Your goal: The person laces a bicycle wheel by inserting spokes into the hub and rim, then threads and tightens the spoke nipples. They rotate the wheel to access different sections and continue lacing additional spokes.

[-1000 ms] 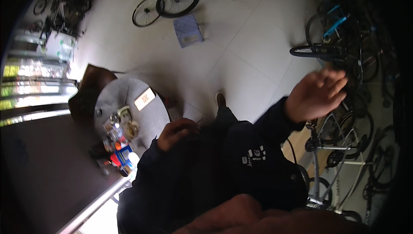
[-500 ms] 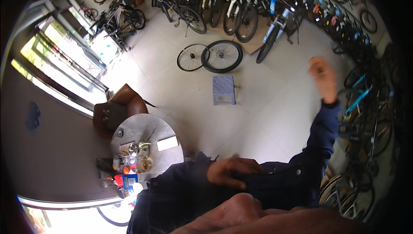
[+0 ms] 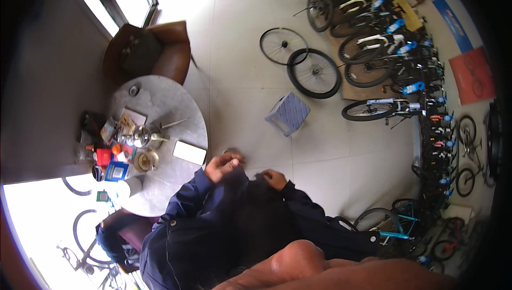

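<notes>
My left hand (image 3: 223, 168) is in front of my jacket, beside the right edge of the round grey table (image 3: 184, 106). Its fingers are loosely bent, the thumb apart, and I see nothing in it. To the right, my right hand (image 3: 274, 179) is low over my dark clothing, its fingers reaching left at the edge of the cloth. Nothing shows in it, though its fingertips are small and partly lost against the dark fabric. A white phone (image 3: 189, 153) lies on the table, nearest to my left hand. Both arms wear the sleeves of a dark blue jacket (image 3: 186, 247).
A grey plastic stool (image 3: 288, 113) stands on the tiled floor ahead. Beyond it lie two bicycle wheels (image 3: 313, 73), partly overlapping. Rows of bicycles (image 3: 368, 58) line the right side. A brown armchair (image 3: 173, 53) stands behind the table, which bears a clutter of small items (image 3: 118, 170).
My right arm, stretched out to the right before, has come down in front of my body. My left hand has moved from my jacket front toward the table. The whole view has turned right.
</notes>
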The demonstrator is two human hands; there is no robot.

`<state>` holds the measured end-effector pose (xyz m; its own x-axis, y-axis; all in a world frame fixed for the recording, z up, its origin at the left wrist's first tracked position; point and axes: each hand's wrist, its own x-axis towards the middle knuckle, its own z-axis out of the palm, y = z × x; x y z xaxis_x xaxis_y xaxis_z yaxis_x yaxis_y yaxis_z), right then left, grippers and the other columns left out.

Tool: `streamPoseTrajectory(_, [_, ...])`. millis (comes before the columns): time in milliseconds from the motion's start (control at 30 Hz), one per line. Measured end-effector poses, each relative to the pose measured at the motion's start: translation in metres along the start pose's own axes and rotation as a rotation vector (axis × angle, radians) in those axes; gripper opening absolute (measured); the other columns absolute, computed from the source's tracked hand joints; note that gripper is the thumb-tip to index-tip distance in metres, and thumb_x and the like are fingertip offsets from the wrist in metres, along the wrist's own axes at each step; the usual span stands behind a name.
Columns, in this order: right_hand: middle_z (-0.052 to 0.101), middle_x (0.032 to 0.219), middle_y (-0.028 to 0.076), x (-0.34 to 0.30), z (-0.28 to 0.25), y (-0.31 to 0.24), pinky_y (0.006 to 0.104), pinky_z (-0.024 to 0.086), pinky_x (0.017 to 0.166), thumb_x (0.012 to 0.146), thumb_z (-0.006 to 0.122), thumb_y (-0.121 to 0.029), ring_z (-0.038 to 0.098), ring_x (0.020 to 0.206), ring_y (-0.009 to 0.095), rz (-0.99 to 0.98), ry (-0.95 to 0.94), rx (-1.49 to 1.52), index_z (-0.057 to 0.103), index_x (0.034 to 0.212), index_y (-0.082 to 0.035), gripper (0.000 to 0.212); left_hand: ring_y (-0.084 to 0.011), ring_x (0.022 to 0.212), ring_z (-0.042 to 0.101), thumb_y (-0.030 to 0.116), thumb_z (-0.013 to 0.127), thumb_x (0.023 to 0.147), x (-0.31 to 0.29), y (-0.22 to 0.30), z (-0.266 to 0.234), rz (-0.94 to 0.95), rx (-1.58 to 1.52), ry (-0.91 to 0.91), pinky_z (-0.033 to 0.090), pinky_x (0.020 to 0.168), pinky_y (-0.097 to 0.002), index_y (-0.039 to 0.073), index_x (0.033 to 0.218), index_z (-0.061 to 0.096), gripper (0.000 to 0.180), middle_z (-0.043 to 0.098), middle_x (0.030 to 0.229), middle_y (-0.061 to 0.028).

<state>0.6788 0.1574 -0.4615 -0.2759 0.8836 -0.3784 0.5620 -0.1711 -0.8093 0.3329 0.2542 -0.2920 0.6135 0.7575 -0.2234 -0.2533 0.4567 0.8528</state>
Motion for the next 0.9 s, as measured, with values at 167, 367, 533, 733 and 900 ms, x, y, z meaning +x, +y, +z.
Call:
streamPoseTrajectory(167, [0.08, 0.111, 0.008, -0.021, -0.117, 0.005, 0.0316, 0.06, 0.084, 0.112, 0.068, -0.028, 0.076, 0.098, 0.016, 0.423, -0.095, 0.549, 0.074, 0.129, -0.003, 0.03, -0.0216, 0.122, 0.071, 0.037, 0.073, 0.111, 0.014, -0.037, -0.039, -0.138, 0.221, 0.213, 0.054, 0.109, -0.0362, -0.005, 0.141, 0.067, 0.052, 0.077, 0.127, -0.0145])
streamPoseTrajectory(367, [0.081, 0.117, 0.013, -0.095, -0.238, 0.052, 0.0423, 0.06, 0.095, 0.109, 0.069, -0.028, 0.076, 0.105, 0.027, 0.74, -0.538, -0.185, 0.076, 0.126, -0.003, 0.032, -0.0202, 0.115, 0.073, 0.037, 0.073, 0.11, 0.043, -0.051, -0.047, -0.229, 0.23, 0.334, 0.057, 0.102, -0.0352, -0.005, 0.14, 0.068, 0.052, 0.078, 0.122, -0.0137])
streamPoseTrajectory(533, [0.08, 0.117, 0.013, -0.089, -0.301, 0.041, 0.0424, 0.059, 0.096, 0.108, 0.068, -0.028, 0.076, 0.106, 0.027, 0.719, -0.506, 0.09, 0.076, 0.126, -0.002, 0.032, -0.019, 0.113, 0.074, 0.037, 0.073, 0.11, 0.098, -0.056, -0.049, -0.219, 0.328, 0.478, 0.057, 0.103, -0.034, -0.004, 0.138, 0.07, 0.049, 0.079, 0.122, -0.014])
streamPoseTrajectory(733, [0.08, 0.117, 0.013, -0.012, -0.396, 0.005, 0.0426, 0.058, 0.097, 0.108, 0.068, -0.027, 0.075, 0.108, 0.027, 0.509, -0.646, 0.226, 0.075, 0.127, 0.0, 0.033, -0.0168, 0.111, 0.074, 0.033, 0.072, 0.111, 0.16, -0.069, -0.037, -0.225, 0.359, 0.571, 0.057, 0.102, -0.0332, -0.002, 0.135, 0.072, 0.043, 0.08, 0.12, -0.0103])
streamPoseTrajectory(900, [0.08, 0.117, 0.013, 0.055, -0.456, -0.019, 0.0427, 0.058, 0.099, 0.108, 0.068, -0.027, 0.075, 0.11, 0.027, 0.329, -0.791, 0.277, 0.074, 0.127, 0.001, 0.034, -0.0157, 0.11, 0.073, 0.033, 0.073, 0.111, 0.197, -0.066, -0.032, -0.21, 0.362, 0.621, 0.057, 0.1, -0.0327, -0.002, 0.135, 0.072, 0.043, 0.08, 0.119, -0.0098])
